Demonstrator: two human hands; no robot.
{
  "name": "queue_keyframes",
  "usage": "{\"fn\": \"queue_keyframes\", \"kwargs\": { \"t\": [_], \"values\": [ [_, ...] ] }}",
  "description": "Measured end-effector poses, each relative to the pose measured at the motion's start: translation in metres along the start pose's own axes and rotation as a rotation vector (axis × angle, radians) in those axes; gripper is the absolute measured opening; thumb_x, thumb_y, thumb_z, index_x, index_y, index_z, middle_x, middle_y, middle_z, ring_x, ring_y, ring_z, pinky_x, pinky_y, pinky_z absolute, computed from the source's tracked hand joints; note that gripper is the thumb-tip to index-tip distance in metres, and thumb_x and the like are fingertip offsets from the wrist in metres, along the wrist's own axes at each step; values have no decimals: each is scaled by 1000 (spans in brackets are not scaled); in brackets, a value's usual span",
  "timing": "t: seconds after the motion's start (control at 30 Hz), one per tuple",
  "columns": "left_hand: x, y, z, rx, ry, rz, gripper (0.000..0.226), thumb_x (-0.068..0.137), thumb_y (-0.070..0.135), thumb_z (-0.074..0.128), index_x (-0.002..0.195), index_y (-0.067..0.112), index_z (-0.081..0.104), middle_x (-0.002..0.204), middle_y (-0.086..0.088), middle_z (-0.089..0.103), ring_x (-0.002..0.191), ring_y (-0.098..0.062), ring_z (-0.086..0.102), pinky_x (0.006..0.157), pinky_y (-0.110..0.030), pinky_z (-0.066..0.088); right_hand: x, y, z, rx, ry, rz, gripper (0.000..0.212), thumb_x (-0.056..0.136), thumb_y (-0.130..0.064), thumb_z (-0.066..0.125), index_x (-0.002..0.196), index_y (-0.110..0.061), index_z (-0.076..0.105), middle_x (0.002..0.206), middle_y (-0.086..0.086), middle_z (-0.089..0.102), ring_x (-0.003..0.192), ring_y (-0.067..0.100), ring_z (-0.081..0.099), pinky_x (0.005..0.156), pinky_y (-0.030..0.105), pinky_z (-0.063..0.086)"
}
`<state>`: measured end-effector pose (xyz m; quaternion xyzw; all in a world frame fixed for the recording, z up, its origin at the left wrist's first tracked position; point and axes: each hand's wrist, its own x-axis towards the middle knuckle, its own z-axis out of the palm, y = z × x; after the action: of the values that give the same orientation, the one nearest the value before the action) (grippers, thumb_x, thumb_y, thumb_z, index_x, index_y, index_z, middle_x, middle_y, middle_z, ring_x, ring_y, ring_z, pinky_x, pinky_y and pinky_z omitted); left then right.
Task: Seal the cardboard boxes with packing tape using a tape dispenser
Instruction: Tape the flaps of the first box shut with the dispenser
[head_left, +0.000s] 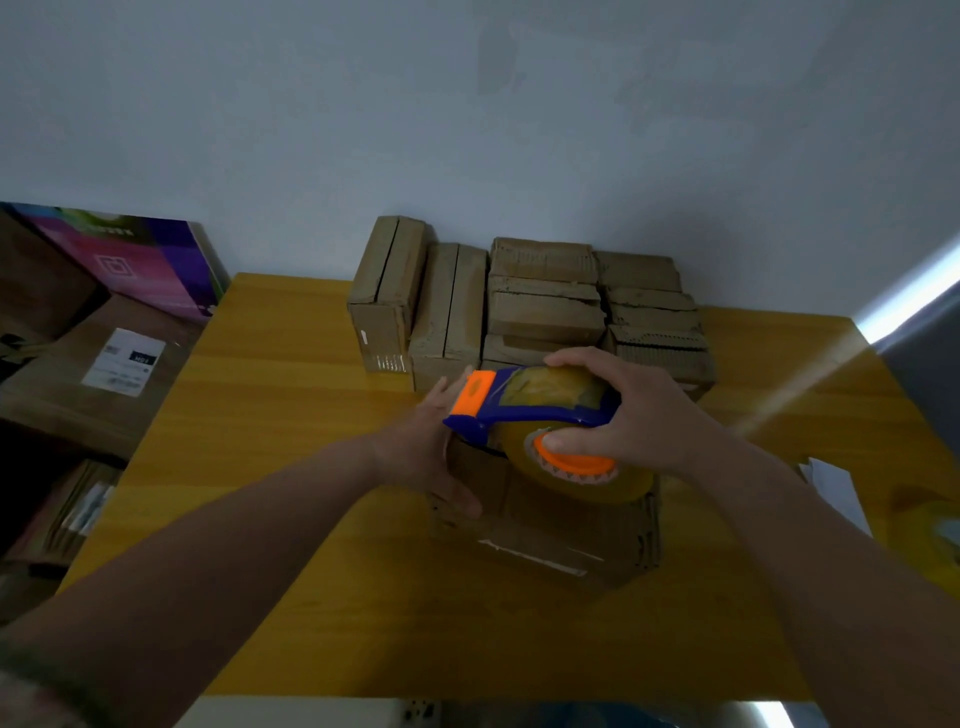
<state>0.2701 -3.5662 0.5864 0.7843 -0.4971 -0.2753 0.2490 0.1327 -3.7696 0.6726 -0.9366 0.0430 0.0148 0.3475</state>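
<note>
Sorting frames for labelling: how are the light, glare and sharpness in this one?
Head view: dim, bluish light; a bright glare streak at the right edge washes across the table; wide-angle distortion stretches both forearms; the tape dispenser in the right hand is fairly sharp, the stacked boxes behind softer.

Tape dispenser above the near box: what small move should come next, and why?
Probably lower the tape dispenser so its orange front end meets the top of the box. The right hand grips it just above the box, seemingly not yet pressed down. The left hand steadies the box's left side, so it looks ready for taping.
</note>
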Motion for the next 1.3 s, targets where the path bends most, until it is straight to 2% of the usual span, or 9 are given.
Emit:
{"fn": "queue_keyframes", "kwargs": {
  "t": [0.1,0.23,0.33,0.47,0.57,0.67,0.77,1.07,1.3],
  "values": [
    [6,-3,-5,70,-67,0,118,53,49,89,133,59,4,141,37,-15,143,-12,-17,119,-53,3,-2,0,0,36,-8,10,71,58,-71,65,123,-57,39,110,-24,52,93,-2,56,71,11,47],
    [8,-7,-3,231,-45,31,116,55,57,84,140,52,5,151,21,-5,136,-2,-24,116,-43,-2,-3,2,-8,47,-65,-14,68,68,-59,75,128,-50,44,107,-26,51,88,-12,55,67,4,44],
    [10,-5,-5,337,-74,-59,126,53,62,81,151,34,7,159,8,3,145,-23,-13,117,-53,10,-13,9,-21,2,-88,-24,60,74,-49,79,126,-48,48,104,-26,52,86,-16,53,67,2,41],
    [12,1,-7,437,-120,-107,128,53,69,76,151,25,5,159,4,5,146,-23,-9,118,-54,5,-42,30,-53,4,-77,61,57,72,-38,82,115,-57,48,104,-21,56,83,-10,57,66,7,47],
    [20,9,-11,583,-166,-70,128,54,74,72,150,23,6,158,1,6,146,-20,-6,116,-55,-4,-49,35,-53,-4,-65,48,58,75,-31,81,116,-55,48,105,-18,58,85,-4,58,70,14,51],
    [33,24,-10,628,-253,11,128,54,69,76,150,29,1,159,6,-2,146,-19,0,113,-52,-9,-48,36,-46,-22,-17,-6,56,76,-26,81,115,-51,49,104,-19,57,87,-7,56,69,10,47],
    [41,36,-5,608,-305,4,138,49,71,77,150,29,-7,159,8,-9,146,-19,-10,114,-58,-9,-50,40,-48,-9,0,-12,57,75,-28,81,118,-49,50,105,-21,56,90,-10,55,71,6,45],
    [39,44,-2,681,-302,-40,136,54,66,78,151,23,-7,159,1,-7,146,-22,-3,114,-58,-5,-51,39,-46,-33,-27,-48,58,75,-27,79,120,-46,48,107,-16,55,85,-5,56,65,9,45],
    [21,35,-13,697,-334,-86,137,55,64,80,151,23,-9,159,2,-10,146,-21,-3,115,-55,-5,-41,19,-33,164,-112,-22,51,76,-47,76,118,-46,48,105,-18,54,84,-9,57,63,8,47]
  ]
}}
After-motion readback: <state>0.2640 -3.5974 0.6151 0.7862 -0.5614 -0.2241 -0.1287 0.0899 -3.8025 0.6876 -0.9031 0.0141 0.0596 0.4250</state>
